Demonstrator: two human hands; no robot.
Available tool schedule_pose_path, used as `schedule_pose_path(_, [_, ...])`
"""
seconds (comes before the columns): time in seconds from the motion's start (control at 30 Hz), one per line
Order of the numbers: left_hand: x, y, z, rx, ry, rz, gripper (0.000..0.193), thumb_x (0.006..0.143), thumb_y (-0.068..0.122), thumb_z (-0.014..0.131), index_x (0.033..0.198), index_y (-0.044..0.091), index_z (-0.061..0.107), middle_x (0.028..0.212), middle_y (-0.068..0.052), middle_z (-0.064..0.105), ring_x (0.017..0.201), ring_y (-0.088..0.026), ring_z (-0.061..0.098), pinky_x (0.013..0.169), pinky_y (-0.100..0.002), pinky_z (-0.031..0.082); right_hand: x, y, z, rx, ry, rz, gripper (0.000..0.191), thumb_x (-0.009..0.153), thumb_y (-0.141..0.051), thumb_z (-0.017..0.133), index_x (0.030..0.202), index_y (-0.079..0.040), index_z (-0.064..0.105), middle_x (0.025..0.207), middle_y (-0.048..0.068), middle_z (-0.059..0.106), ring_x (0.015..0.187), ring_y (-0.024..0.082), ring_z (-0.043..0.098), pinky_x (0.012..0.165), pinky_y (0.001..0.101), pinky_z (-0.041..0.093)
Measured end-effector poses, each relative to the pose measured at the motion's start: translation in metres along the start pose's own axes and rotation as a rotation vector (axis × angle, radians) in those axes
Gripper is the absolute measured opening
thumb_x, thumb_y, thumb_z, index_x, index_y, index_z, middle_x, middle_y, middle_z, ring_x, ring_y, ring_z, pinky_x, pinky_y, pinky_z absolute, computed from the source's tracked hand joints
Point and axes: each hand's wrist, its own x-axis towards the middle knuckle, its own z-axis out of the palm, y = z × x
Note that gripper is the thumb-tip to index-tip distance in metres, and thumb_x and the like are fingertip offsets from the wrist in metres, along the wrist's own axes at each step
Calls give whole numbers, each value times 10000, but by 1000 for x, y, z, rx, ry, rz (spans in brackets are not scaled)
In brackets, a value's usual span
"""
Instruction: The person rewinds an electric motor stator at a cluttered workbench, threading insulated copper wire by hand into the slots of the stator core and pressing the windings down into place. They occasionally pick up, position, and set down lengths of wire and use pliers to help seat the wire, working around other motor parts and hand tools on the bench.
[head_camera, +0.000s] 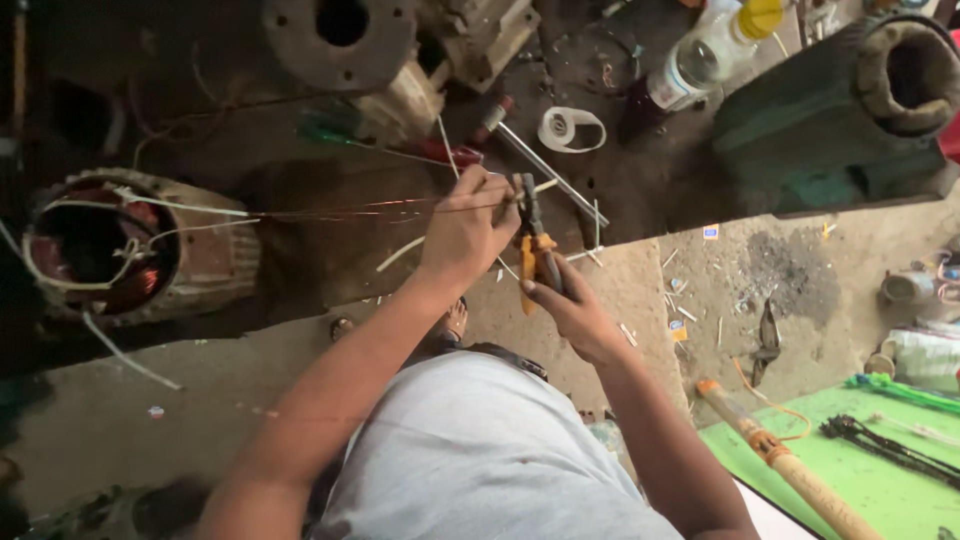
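A thin bundle of copper wires (350, 212) ran taut and nearly level from the winding of the open motor stator (120, 250) at the left to the fingers (478, 190). Orange-handled pliers (535, 250) stood almost upright just right of them, dark jaws at the wire ends, handles pointing down

We see pliers (535, 250) with orange-yellow handles and dark jaws, and thin copper-red wire (350, 210) glinting against the dark brown bench (300, 270). The motor stator (130, 250) shows reddish copper windings inside a dusty tan shell, with white sleeving (180, 205) across it. Beyond lie a white tape roll (570, 128), a clear bottle (705, 55) with a yellow cap, and two screwdrivers — one green-handled (330, 130), one red-handled (445, 152). At the lower right we note a bright green mat (850, 470) — black cable ties (890, 447) on it.
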Motion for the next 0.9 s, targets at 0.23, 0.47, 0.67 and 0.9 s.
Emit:
schedule_pose_path(0.23, [-9,3,9,9,-76,-63,145,874,113,737,993,61,672,1063,-128,654,906,-357,691,791,-437,577,3,-7,1,-130,47,-96,316,903,-110,671,1208,-43,625,930,25,655,797,124,609,687,276,526])
schedule_pose_path(0.47, [-20,1,-3,23,-119,-136,121,890,146,698,970,78,638,1037,-141,648,876,-398,680,754,-478,565,10,4,13,-446,162,-267,143,864,-105,699,967,-8,685,759,110,642,706,194,596,657,335,515])
schedule_pose_path(0.67, [-38,0,-25,71,-159,-236,145,967,219,676,1031,95,636,1001,-140,679,874,-422,674,734,-509,547,33,-20,15,-799,235,-480,361,781,-201,802,1086,-30,716,988,200,685,887,379,634,761,450,516])
schedule_pose_path(0.9, [-60,21,-64,-32,-138,167,261,794,214,815,1032,287,736,1496,-61,504,1371,-377,482,1104,-520,401,30,-30,30,-481,196,-570,353,993,-269,653,1268,-49,671,1224,202,668,1084,363,633,939,423,513])
